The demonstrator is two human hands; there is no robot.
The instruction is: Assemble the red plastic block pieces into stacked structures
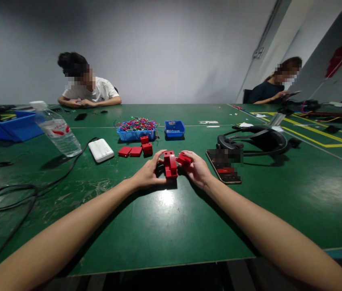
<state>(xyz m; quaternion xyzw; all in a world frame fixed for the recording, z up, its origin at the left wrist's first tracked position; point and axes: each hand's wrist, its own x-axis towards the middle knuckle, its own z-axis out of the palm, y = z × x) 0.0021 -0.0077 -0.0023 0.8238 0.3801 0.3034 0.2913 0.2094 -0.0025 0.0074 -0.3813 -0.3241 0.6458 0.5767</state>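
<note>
Evidently grasping red block (170,165) in left hand (148,171), seemingly pinching smaller red piece (184,159) in right hand (199,169); best align both squarely, clear of near worktop (146,234) edge.

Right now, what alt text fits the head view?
A person's left hand holds a larger blocky red piece and the right hand a smaller red piece, at a green table. Beyond, a blue plastic bin holds multicoloured wires.

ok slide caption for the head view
Left hand holds a red notched block; right hand holds a smaller red piece.
</note>
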